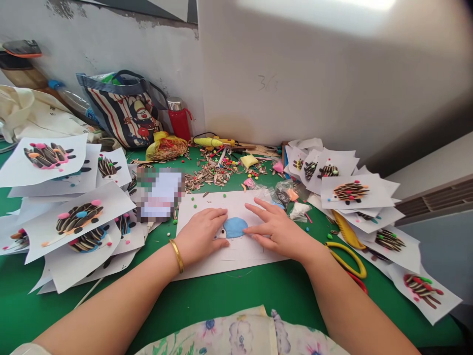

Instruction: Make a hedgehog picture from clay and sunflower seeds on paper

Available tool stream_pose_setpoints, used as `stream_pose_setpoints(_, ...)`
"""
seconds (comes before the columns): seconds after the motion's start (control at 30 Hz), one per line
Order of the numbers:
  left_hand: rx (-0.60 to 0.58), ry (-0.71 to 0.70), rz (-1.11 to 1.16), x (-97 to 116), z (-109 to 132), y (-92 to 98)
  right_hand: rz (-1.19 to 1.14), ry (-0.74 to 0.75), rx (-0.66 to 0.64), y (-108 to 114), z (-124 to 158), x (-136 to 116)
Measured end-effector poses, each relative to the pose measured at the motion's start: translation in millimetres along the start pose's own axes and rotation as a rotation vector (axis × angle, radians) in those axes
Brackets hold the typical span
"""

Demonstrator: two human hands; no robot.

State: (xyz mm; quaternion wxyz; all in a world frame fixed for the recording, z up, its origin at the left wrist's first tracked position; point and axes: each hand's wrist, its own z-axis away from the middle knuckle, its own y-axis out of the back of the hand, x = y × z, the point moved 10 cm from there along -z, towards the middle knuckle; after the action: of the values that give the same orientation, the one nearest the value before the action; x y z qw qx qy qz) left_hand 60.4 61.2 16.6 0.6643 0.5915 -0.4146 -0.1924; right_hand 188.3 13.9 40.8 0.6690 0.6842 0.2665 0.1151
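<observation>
Green surface (221,291), white paper (238,254): blue clay (235,227) lies lengthwise left-to-right between loosely spread left hand (201,234) and right hand (279,229), the right fingertip touching it.

From here I see both forearms (123,288) reach forward and angle inward. The left hand (201,234) lies palm down, fingers together, thumb apart; the right hand (279,230) faces it, fingers spread.

Head-worn view, forward and down over green table (229,292)
</observation>
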Motion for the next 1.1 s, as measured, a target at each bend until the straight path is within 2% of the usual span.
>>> stream_pose_setpoints(0.1, 0.006, -0.006, 0.006, 1.1, -0.4, 1.1, 0.006, -0.023, 0.039, 4.5, 0.9, 4.7)
stream_pose_setpoints(0.2, 0.016, -0.012, 0.014, 1.6, -0.2, 2.2, 0.007, -0.026, 0.014, 1.9, 1.6, 5.7)
stream_pose_setpoints(0.37, 0.020, -0.008, 0.018, 1.7, 0.4, 2.9, -0.002, -0.016, 0.065, 4.7, -1.1, -3.2)
stream_pose_setpoints(0.6, 0.022, -0.019, -0.006, 2.5, 0.3, 1.3, 0.028, 0.056, 0.001, -16.2, -14.7, -32.7)
stream_pose_setpoints(1.1, 0.063, -0.036, 0.010, 3.4, 0.8, 3.8, 0.081, 0.006, 0.072, -22.4, -24.2, -38.3)
